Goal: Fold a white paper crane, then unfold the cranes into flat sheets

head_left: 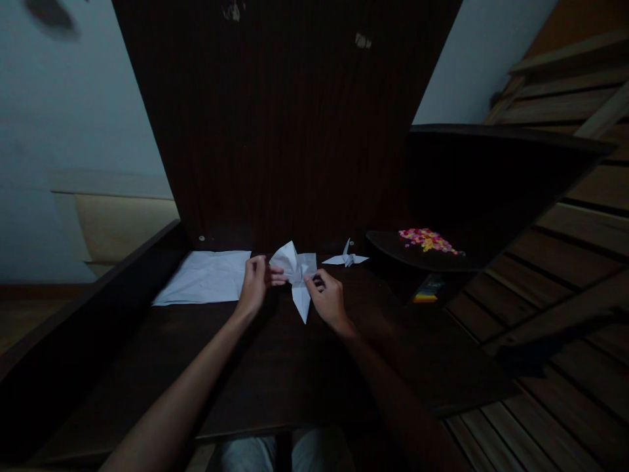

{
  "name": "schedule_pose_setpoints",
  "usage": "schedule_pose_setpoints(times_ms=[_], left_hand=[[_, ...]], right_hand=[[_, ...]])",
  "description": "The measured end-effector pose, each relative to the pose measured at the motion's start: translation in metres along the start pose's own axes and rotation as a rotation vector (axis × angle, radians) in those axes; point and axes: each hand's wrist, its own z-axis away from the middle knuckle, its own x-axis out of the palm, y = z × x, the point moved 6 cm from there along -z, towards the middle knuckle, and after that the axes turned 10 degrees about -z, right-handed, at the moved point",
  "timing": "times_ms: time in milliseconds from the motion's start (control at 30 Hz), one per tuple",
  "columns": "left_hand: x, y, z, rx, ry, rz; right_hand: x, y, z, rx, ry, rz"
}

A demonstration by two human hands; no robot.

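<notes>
A partly folded white origami paper [301, 278] is between my two hands above the dark desk, with a pointed flap hanging toward me and wider flaps spread at the top. My left hand [254, 282] has its fingers closed at the paper's left edge. On the other side, my right hand [328, 298] pinches the paper between thumb and fingers. A finished white paper crane [346, 259] rests at the back of the desk, to the right of the folded piece. Left of my left hand lies a flat stack of white paper sheets [204, 278].
A small dark corner shelf [383, 244] at the right bears a pile of small pink, red and yellow pieces [427, 240]. A dark side board [98, 308] borders the desk on the left, and a tall back panel [295, 131] rises behind. Wooden slats [555, 262] stand far right.
</notes>
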Motion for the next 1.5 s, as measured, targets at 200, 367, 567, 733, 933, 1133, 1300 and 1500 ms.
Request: schedule_pose_setpoints(times_ms=[200, 367, 567, 733, 933, 1133, 1300, 1500], left_hand=[[0.022, 0.012, 0.024, 0.373, -0.051, -0.498], [0.021, 0.024, 0.031, 0.628, -0.001, -0.771], [0.023, 0.032, 0.036, 0.808, 0.02, -0.913], [0.021, 0.032, 0.037, 0.827, 0.064, -0.978], [0.015, 0.033, 0.035, 0.84, 0.119, -0.983], [0.015, 0.035, 0.035, 0.847, 0.13, -0.991], [0.012, 0.037, 0.036, 0.815, 0.157, -1.013], [0.012, 0.035, 0.034, 0.758, 0.18, -0.981]], right_hand=[[0.002, 0.007, 0.004, 0.113, 0.039, -0.102], [0.008, 0.018, 0.005, 0.202, 0.004, -0.358], [0.007, 0.015, 0.004, 0.152, 0.008, -0.359], [0.006, -0.007, 0.008, -0.057, -0.042, -0.074], [0.01, -0.025, 0.016, -0.367, -0.082, 0.049], [0.011, -0.027, 0.02, -0.506, -0.108, 0.126], [0.016, -0.028, 0.025, -0.583, -0.189, 0.181], [0.012, -0.029, 0.022, -0.532, -0.13, 0.166]])
